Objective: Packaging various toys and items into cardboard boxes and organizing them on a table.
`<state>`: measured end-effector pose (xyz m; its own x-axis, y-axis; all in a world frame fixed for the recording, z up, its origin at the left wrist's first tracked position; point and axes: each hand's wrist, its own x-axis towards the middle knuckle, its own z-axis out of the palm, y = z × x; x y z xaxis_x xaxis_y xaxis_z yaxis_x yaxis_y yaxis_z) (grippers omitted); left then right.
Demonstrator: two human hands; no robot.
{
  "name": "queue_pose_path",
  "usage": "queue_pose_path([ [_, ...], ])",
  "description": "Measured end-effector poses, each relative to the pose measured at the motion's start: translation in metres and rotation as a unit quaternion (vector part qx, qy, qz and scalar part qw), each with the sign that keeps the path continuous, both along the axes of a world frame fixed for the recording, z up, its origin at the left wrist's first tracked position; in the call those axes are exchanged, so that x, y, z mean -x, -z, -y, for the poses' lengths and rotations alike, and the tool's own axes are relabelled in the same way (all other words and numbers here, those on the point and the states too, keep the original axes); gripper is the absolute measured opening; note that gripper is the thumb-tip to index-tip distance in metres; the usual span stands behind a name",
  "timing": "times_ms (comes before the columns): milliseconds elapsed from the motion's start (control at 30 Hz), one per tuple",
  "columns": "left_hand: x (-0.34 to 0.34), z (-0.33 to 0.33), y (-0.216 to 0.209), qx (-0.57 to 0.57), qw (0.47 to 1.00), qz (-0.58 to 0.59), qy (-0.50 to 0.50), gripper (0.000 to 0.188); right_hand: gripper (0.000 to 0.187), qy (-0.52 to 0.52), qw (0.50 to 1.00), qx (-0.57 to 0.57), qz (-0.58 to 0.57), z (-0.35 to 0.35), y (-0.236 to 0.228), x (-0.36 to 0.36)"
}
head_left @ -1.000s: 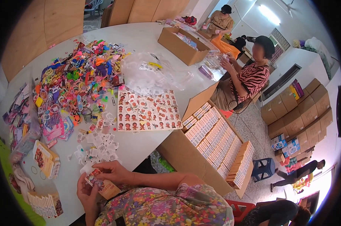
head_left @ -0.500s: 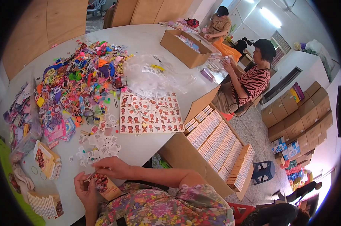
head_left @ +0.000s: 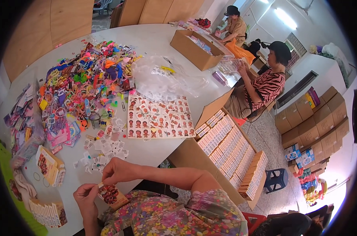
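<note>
A small printed card box [head_left: 112, 196] with red figures and an orange lower part leans at the table's near edge, against my floral shirt. My left hand [head_left: 87, 194] is closed on its upper left corner, thumb and forefinger pinched. At the top edge my right hand [head_left: 117, 172] pinches a small pale yellow flap or tab, partly hidden by the fingers. Just beyond my hands lie scattered small white labels [head_left: 103, 153]. To the left stand an upright stack of similar boxes [head_left: 50, 167] and a row of boxes [head_left: 46, 212].
A colourful heap of trinkets [head_left: 88, 82] covers the far left table. A sticker sheet [head_left: 158, 118] and a clear plastic bag [head_left: 154, 78] lie ahead. At right, an open carton [head_left: 225, 145] holds rows of small boxes. Two people work beyond, near a brown carton [head_left: 196, 49].
My hands have drawn slightly apart at the box's top edge, the left one leftward and the right one up and rightward. The far co-worker now leans differently.
</note>
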<state>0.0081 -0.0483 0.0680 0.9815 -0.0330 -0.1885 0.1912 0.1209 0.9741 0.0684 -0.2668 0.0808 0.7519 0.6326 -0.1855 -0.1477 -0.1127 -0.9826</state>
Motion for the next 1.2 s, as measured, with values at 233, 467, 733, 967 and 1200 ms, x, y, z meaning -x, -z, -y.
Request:
queue_pose_path([
  [233, 0.023, 0.002, -0.001, 0.029, 0.995, 0.092, 0.009, 0.005, 0.013, 0.059, 0.982, -0.048, 0.174, -0.003, 0.011, 0.029],
  [467, 0.040, -0.013, 0.018, -0.117, 0.969, 0.172, 0.130, 0.017, 0.014, 0.041, 0.949, 0.013, 0.313, 0.001, 0.026, 0.058],
  [733, 0.011, -0.017, 0.017, -0.028, 0.964, 0.139, 0.223, 0.040, 0.015, 0.077, 0.965, 0.003, 0.253, 0.024, 0.014, 0.042],
  [967, -0.010, 0.019, 0.031, -0.077, 0.967, 0.233, 0.064, 0.088, 0.020, 0.267, 0.941, -0.167, -0.122, -0.010, 0.040, 0.022],
  [1200, -0.027, 0.006, 0.046, 0.049, 0.962, 0.268, -0.004, 0.088, 0.017, 0.343, 0.861, 0.248, 0.283, 0.062, 0.019, -0.055],
])
